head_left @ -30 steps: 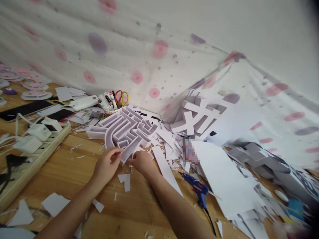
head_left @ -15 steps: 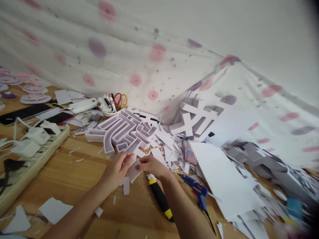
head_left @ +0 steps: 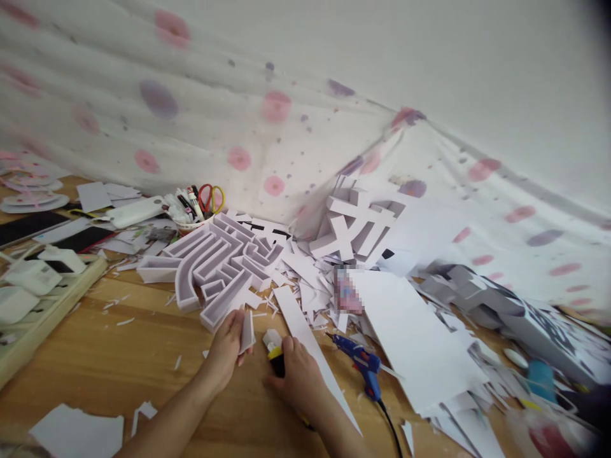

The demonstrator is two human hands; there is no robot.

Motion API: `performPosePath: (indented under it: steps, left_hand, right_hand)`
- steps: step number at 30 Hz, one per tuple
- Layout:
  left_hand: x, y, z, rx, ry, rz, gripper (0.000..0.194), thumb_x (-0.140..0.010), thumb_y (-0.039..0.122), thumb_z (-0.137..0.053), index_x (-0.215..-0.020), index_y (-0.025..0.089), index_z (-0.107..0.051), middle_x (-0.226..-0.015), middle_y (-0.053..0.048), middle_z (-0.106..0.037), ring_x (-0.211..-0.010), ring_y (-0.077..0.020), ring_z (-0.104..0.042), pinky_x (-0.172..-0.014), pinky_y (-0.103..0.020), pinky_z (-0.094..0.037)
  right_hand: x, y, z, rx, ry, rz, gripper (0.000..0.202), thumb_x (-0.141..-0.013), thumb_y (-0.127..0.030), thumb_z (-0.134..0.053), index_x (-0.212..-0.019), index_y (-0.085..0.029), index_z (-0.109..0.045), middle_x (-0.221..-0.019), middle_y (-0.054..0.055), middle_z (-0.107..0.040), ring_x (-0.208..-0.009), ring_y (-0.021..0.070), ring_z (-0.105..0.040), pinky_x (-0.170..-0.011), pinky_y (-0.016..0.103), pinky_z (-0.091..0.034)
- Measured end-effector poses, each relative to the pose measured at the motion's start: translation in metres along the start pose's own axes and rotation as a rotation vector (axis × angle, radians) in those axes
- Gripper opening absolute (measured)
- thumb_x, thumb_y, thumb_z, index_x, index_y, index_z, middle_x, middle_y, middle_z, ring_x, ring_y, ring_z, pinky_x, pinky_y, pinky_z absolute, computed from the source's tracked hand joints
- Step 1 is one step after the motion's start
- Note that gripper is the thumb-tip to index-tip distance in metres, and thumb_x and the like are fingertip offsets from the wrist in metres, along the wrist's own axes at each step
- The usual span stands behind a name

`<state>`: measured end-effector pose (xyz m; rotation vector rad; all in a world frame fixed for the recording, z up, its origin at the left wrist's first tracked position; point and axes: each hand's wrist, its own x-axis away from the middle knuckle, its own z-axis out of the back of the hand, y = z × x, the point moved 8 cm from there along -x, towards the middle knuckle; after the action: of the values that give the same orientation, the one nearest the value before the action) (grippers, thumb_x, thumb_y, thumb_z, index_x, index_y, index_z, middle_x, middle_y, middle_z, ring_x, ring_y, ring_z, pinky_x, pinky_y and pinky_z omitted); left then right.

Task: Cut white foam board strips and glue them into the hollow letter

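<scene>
My left hand (head_left: 228,346) grips a small folded white piece (head_left: 247,332) between thumb and fingers, just in front of the white foam-board character (head_left: 224,254) with raised walls. My right hand (head_left: 300,372) is wrapped round the black and yellow handle of a utility knife (head_left: 276,360), which lies low over the wooden table (head_left: 157,356). Most of the handle is hidden under the palm. Right of the knife, a long white strip (head_left: 312,350) runs diagonally, partly under my right forearm. A blue glue gun (head_left: 363,361) lies farther right.
Left are a power strip (head_left: 62,305) with white plugs and a pen basket (head_left: 191,219) with scissors. White scraps (head_left: 312,296) pile up at the centre. Behind them another white character (head_left: 353,226) leans near the patterned curtain (head_left: 238,114). A large white board (head_left: 420,343) lies right.
My right hand has left the white piece and closed on the knife. My left hand still has the piece, now turned more upright. The view has shifted, and the long strip shows more fully.
</scene>
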<state>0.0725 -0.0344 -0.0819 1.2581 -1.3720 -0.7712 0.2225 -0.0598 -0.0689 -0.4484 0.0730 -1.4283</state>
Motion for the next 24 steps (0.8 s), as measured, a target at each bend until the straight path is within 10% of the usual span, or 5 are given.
performPosePath:
  steps: [6,13,24]
  left_hand:
    - [0.003,0.004,-0.007,0.115,-0.056,0.062,0.051,-0.061,0.068,-0.058,-0.068,0.020,-0.040,-0.048,0.012,-0.038,-0.029,-0.0008,-0.025,-0.029,-0.012,-0.011]
    - [0.007,0.008,-0.008,0.231,0.005,0.075,0.050,-0.061,0.061,-0.066,-0.062,0.019,-0.040,-0.046,0.011,-0.035,-0.035,-0.0017,-0.028,-0.032,-0.014,-0.017]
    - [0.015,0.013,-0.010,0.357,0.032,0.101,0.047,-0.053,0.052,-0.076,-0.065,0.019,-0.045,-0.053,0.009,-0.043,-0.043,-0.0047,-0.040,-0.039,-0.018,-0.030]
  right_hand:
    - [0.001,0.000,0.018,-0.251,0.053,0.040,0.020,-0.073,-0.023,-0.060,-0.092,-0.016,-0.059,-0.095,0.011,-0.059,-0.088,0.0250,-0.057,-0.076,0.032,-0.041]
    - [0.020,-0.055,0.045,-0.218,0.131,0.628,0.037,-0.068,-0.019,-0.051,-0.105,-0.021,-0.052,-0.088,0.004,-0.057,-0.076,0.0190,-0.053,-0.067,0.028,-0.040]
    - [0.007,-0.065,0.035,0.092,0.156,0.582,0.038,-0.069,-0.027,-0.059,-0.106,-0.023,-0.056,-0.083,0.002,-0.062,-0.073,0.0193,-0.055,-0.062,0.027,-0.033]
